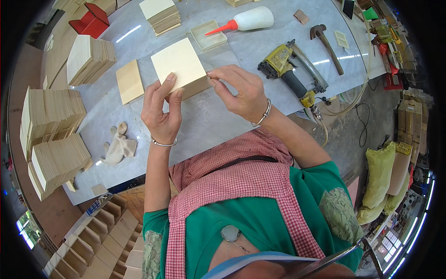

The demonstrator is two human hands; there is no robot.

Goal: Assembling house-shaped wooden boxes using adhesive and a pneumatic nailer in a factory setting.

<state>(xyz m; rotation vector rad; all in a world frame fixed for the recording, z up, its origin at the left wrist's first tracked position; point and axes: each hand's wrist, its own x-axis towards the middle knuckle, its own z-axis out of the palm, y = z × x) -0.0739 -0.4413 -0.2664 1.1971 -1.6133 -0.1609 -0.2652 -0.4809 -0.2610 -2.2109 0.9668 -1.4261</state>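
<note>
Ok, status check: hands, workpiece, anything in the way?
Left grip on near-left corner of wooden box. Right grip at its near-right corner, pinch unclear. Possible obstacles: shallow tray just beyond, nail gun off right.

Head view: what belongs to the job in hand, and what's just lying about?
Likely belongs:
- boxy wooden piece, left hand on it, right hand at its corner
- stacked wooden panels
- nail gun
- red-tipped bottle

Probably just lying about:
- white glove
- hammer
- yellow sacks
</note>
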